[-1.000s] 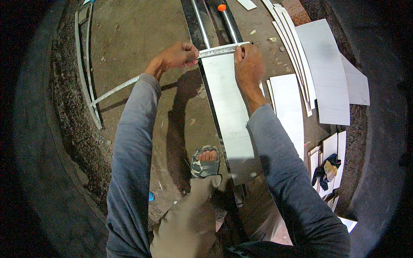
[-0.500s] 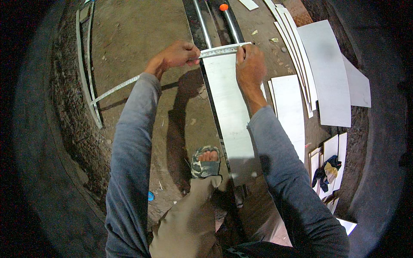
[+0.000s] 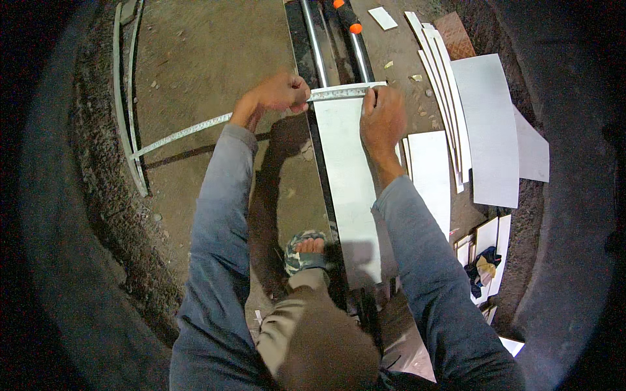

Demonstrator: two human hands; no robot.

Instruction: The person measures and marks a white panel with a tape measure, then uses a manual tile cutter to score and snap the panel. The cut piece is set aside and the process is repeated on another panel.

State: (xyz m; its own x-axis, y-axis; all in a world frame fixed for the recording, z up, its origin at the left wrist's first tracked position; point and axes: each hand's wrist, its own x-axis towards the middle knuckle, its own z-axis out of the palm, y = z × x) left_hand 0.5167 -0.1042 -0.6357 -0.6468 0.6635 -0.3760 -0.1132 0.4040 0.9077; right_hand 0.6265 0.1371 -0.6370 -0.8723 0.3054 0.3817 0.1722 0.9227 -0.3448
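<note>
A long white tile (image 3: 345, 195) lies on a black tile cutter (image 3: 301, 39) with two steel rails. A measuring tape (image 3: 338, 94) crosses the tile's top end, and a further length (image 3: 182, 134) runs out leftward to the metal strips. My left hand (image 3: 277, 94) is closed on the tape just past the tile's left edge, fingertips pinched. My right hand (image 3: 385, 117) is closed at the tile's upper right corner, thumb and fingers gripping the tape there. The cutter's black handle with orange ends (image 3: 355, 28) is above the tile.
Stacked white tile strips (image 3: 443, 91), larger tiles (image 3: 486, 130) and another white pile (image 3: 427, 176) lie at the right; dark and tan cloth (image 3: 482, 267) rests on tiles below. Long metal strips (image 3: 127, 98) lie far left on dirt ground. My camouflage sandal (image 3: 301, 254) is beside the cutter.
The scene, hands included, sits lower in the picture, revealing more of the cutter's orange-ended handle. My bent leg shows larger at the bottom. Both hands keep their holds on the tape.
</note>
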